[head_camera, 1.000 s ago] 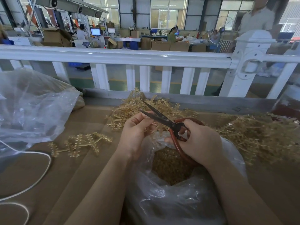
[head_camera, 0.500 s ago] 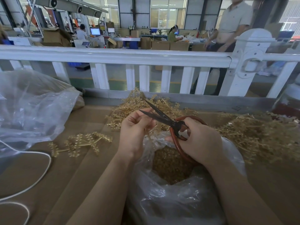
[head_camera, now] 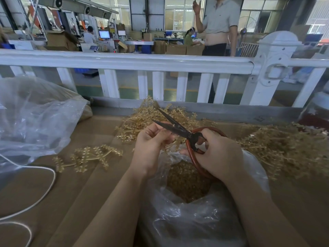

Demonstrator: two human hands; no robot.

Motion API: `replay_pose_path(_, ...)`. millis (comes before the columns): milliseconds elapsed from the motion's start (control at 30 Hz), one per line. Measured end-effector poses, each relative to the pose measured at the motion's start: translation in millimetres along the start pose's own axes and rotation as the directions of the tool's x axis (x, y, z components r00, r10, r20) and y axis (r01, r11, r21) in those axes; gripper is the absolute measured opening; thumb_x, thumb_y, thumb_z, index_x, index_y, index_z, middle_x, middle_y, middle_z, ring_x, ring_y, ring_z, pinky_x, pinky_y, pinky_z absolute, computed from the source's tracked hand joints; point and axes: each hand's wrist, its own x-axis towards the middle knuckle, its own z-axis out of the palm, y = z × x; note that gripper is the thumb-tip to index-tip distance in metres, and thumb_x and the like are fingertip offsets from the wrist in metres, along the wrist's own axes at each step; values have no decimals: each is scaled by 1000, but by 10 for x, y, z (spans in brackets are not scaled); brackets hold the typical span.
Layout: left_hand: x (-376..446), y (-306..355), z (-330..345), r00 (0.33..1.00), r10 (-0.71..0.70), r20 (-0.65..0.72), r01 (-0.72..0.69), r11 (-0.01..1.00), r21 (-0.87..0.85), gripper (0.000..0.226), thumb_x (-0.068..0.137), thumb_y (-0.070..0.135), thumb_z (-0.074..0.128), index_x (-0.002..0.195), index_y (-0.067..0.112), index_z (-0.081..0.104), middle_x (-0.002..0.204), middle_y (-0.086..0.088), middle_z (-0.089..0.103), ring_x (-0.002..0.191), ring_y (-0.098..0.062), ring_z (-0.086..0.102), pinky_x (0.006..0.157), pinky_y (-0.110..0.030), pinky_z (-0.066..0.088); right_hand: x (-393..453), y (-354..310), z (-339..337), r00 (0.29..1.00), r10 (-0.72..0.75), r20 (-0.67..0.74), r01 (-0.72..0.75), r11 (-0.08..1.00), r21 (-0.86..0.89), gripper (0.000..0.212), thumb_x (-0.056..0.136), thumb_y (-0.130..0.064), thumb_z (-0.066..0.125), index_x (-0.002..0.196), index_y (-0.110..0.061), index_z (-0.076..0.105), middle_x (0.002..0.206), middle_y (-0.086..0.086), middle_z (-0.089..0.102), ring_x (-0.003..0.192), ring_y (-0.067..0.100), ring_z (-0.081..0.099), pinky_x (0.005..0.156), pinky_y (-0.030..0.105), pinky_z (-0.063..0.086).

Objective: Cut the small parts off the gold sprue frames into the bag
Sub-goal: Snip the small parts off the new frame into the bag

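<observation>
- Bystander (head_camera: 219,24) beyond white railing (head_camera: 124,60) has stepped left, arm raised.
- Left hand (head_camera: 151,148) pinches, seemingly, a gold sprue frame (head_camera: 171,143); right hand (head_camera: 219,154) grips scissors (head_camera: 178,130), blades parted.
- Bag (head_camera: 187,220) beneath hands on brown tabletop (head_camera: 80,193).

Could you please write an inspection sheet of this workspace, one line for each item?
Surface: brown cardboard table top, bare in places.
Job's things: scissors with blades open; sprue piece in the left hand; open clear bag below with gold parts inside; sprue piles behind and at right.
Clutter: single sprue frame lying at left; big clear bag at far left.
Grippers: left hand pinches the sprue piece; right hand grips the scissors' red handles.
Cables: white cable looping at left.
Surroundings: white railing; factory floor, a person standing beyond.
</observation>
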Motion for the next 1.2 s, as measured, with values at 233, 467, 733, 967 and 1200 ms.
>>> replay_pose_path(233, -14, 20, 15, 999, -4, 42, 6, 999, -50, 14, 94, 0, 56, 89, 5, 68, 78, -5, 70, 70, -12, 62, 73, -22, 54, 2, 9, 25, 1000, 12, 29, -14, 999, 47, 37, 84, -64, 69, 88, -28, 62, 64, -14, 61, 53, 5, 49, 49, 15, 37)
replay_pose_path(467, -19, 50, 35, 999, -18, 50, 22, 997, -79, 16, 96, -5, 51, 92, 1, 65, 82, -6, 69, 72, -13, 60, 74, -22, 53, 9, 23, 27, 998, 7, 64, -14, 994, 112, 37, 81, -71, 67, 86, -37, 53, 59, -26, 45, 53, -8, 42, 50, 11, 29)
replay_pose_path(733, -34, 68, 41, 999, -16, 48, 20, 997, -77, 13, 94, -1, 54, 92, 2, 66, 81, -7, 68, 69, -12, 61, 72, -21, 53, 2, 23, 33, 1000, -8, 20, 5, 992, 127, 37, 81, -73, 64, 86, -37, 56, 58, -26, 43, 52, -9, 41, 48, 11, 28)
replay_pose_path(967, -35, 87, 54, 998, -48, 37, 50, 996, -70, 13, 96, -2, 53, 90, 1, 63, 80, -12, 63, 68, -13, 59, 69, -22, 53, 7, 25, 44, 999, 13, 29, -16, 991, 133, 32, 80, -64, 72, 91, -35, 65, 61, -25, 47, 53, -5, 43, 52, 12, 32)
replay_pose_path(1200, -10, 86, 44, 990, -127, -66, 116, 982, -149, 14, 97, 1, 54, 89, 8, 63, 69, -3, 62, 61, -13, 55, 59, -21, 49, 52, -18, -6, 975, 170, 142, -216, 871, 441, 56, 60, -88, 63, 74, -34, 64, 67, -21, 65, 66, -2, 61, 50, 12, 38)
